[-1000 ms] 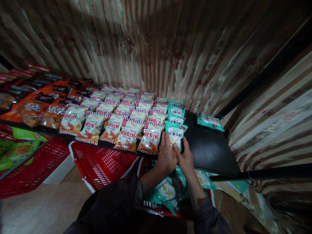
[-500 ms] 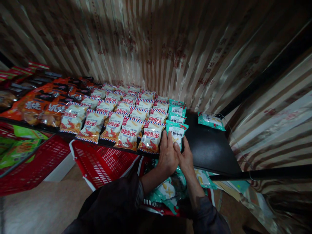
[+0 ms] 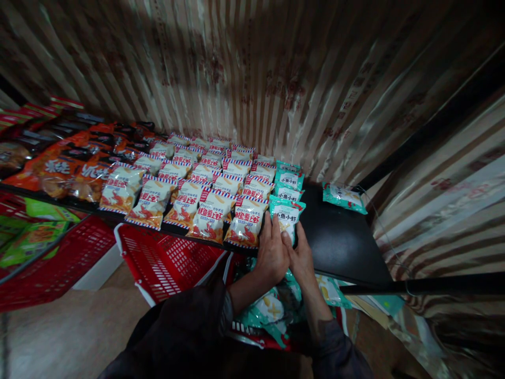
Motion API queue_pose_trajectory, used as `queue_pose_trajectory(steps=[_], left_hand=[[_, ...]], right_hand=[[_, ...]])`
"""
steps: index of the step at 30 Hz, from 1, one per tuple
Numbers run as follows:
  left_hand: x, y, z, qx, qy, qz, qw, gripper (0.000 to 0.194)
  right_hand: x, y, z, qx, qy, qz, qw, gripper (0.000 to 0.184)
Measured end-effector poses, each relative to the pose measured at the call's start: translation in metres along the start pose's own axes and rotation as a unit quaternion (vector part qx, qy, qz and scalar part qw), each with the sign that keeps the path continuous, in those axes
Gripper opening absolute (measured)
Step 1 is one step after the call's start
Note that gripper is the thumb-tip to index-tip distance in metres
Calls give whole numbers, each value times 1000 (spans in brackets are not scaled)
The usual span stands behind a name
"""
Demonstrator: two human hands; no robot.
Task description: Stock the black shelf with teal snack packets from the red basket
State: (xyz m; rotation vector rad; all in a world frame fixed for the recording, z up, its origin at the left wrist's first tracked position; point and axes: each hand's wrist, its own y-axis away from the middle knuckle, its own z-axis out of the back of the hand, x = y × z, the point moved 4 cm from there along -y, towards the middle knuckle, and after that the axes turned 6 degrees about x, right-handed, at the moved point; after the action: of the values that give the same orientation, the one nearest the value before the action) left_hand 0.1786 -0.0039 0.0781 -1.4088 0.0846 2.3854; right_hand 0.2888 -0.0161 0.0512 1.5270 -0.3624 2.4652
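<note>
Between my two hands stands a teal and white snack bag [image 3: 288,215], at the front of a short column of matching teal bags [image 3: 290,179] on the black shelf [image 3: 335,237]. My left hand [image 3: 272,255] lies along the bag's left side and lower front. From the right, my right hand [image 3: 300,258] grips its lower edge, the thumbs close together. The bag's bottom is hidden behind my hands. Just left of my left hand stands a white and orange shrimp snack bag [image 3: 246,222], the end of several rows of the same kind.
One teal bag [image 3: 344,198] lies alone at the shelf's back right. Below sits a basket with more teal bags [image 3: 268,310]; a red basket [image 3: 158,263] is left of it. Orange bags [image 3: 59,171] fill the shelf's left. A black metal bar [image 3: 434,284] juts at right.
The view has shifted very slightly. Both hands stay on the same teal bag, with no clear movement of the bag.
</note>
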Motion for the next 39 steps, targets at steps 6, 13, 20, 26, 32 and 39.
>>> queue_pose_trajectory(steps=[6,13,20,26,32,39], left_hand=[[4,0,-2,-25,-8,-9,1000,60],[3,1,-8,-50,-49,-42,997,57],[1,2,-12,-84,-136,-94,983,50],[10,0,-14,-64,-120,-99,986,53],[12,-2,-14,-67,-101,-98,988,54],[-2,3,-6,-80,-138,-127,979,51]], right_hand=[[2,0,1,-3,1,2,1000,81],[11,0,7,-6,-1,16,1000,83],[12,2,5,-5,2,9,1000,77],[12,2,3,8,4,32,999,73],[8,0,2,11,8,28,1000,75],[10,-1,10,-13,-5,11,1000,85]])
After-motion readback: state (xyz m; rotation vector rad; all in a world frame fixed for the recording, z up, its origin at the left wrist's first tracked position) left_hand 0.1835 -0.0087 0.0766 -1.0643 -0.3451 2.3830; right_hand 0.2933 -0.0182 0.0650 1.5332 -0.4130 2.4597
